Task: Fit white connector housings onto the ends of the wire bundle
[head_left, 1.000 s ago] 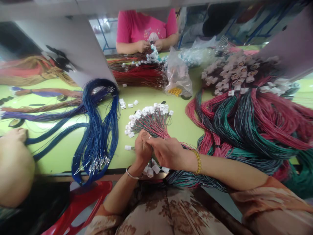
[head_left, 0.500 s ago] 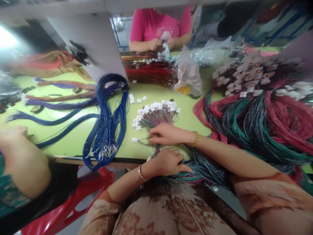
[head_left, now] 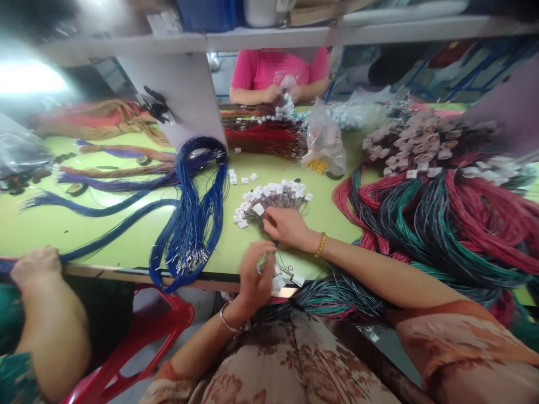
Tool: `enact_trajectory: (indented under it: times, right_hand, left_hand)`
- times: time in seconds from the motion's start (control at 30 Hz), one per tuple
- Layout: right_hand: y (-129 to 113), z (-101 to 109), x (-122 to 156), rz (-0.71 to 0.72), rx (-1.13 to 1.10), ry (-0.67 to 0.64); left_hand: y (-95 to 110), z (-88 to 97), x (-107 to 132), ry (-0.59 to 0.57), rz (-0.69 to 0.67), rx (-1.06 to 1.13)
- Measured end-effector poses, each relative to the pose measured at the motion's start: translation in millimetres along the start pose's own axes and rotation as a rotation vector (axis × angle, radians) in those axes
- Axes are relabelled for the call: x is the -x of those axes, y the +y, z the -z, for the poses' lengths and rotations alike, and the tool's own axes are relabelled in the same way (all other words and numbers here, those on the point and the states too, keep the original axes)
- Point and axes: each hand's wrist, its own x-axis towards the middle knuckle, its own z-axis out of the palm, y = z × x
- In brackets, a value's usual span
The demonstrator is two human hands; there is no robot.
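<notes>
My right hand point(head_left: 288, 229) is closed, thumb and fingers together, on a thin wire lead with a white connector point(head_left: 258, 209) at its end. Just behind it, a fan of wire leads with white connectors point(head_left: 275, 189) lies on the green table. Closer to my body, my left hand point(head_left: 256, 275) is raised at the table edge, its fingers apart and slightly blurred. Beside its fingertips are a few thin wires and a white connector point(head_left: 298, 279). A bundle of black, green and red wires point(head_left: 337, 297) hangs over the edge in front of my lap.
A looped blue wire bundle point(head_left: 189, 207) lies left, overhanging the edge. Red, green and black bundles point(head_left: 421, 219) fill the right side. Behind stands a bag with yellow pieces point(head_left: 323, 143). A co-worker's arm point(head_left: 50, 303) is at far left; another person point(head_left: 278, 76) sits opposite.
My left hand has risen and turned away from the hanging bundle, its fingers now apart. My right hand has moved slightly forward, bringing the white connector up beside the fan. The camera view has tilted up.
</notes>
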Motion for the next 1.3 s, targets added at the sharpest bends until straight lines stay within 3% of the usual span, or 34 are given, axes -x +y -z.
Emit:
enact_trajectory:
  times: [0.03, 0.1, 0.2, 0.33, 0.47, 0.6, 0.73, 0.8, 0.87, 0.93, 0.97, 1.1, 1.2, 1.3]
  right_hand:
    - [3.4, -1.7, -0.9, -0.017, 0.007, 0.022]
    - [7.3, -6.8, -3.6, -0.043, -0.006, 0.078]
    - [8.1, -12.3, -7.3, -0.064, -0.135, 0.124]
    - [7.7, -9.3, -7.0, -0.051, -0.355, 0.053]
    - [10.9, -4.4, 0.2, 0.112, -0.377, -0.008]
    - [16.8, 5.0, 11.0, 0.289, -0.308, -0.037]
    - [36.9, 28.0, 13.1, 0.388, -0.32, -0.055]
    - [60.7, 42.4, 6.2, 0.267, -0.352, 0.017]
    - [93.7, 55.2, -5.8, -0.014, -0.297, 0.124]
    - [129.7, 63.4, -20.8, -0.344, -0.148, 0.186]
    - [146.5, 65.1, -28.5, -0.428, -0.102, 0.207]
    - [192.0, 57.7, -55.1, -0.575, -0.003, 0.212]
    - [204.5, 44.9, -67.9, -0.629, 0.036, 0.191]
    - [207.6, 33.5, -73.5, -0.655, 0.052, 0.192]
  left_hand:
    - [-5.0, 4.2, -8.2, 0.119, 0.168, 0.073]
    - [-15.1, 7.8, -28.8, 0.202, 0.433, 0.282]
    - [-25.1, 3.5, -60.2, 0.196, 0.605, 0.506]
    - [-28.1, -10.4, -86.3, 0.216, 0.602, 0.621]
    - [-26.4, -23.4, -96.0, 0.248, 0.536, 0.653]
    - [-20.8, -27.4, -97.6, 0.159, 0.388, 0.494]
    - [-12.7, -22.1, -100.2, 0.126, 0.252, 0.169]
    - [-7.6, -19.7, -102.9, 0.066, 0.109, -0.031]
    - [-2.3, -20.3, -104.9, 0.003, 0.031, -0.106]
    - [1.5, -24.6, -105.4, -0.056, 0.05, -0.049]
    - [2.3, -27.9, -105.1, -0.07, 0.093, 0.026]
    - [-1.3, -40.3, -103.4, 0.013, 0.363, 0.441]
    - [-7.3, -40.1, -104.7, 0.044, 0.514, 0.61]
    - [-11.6, -32.4, -106.8, -0.011, 0.583, 0.644]
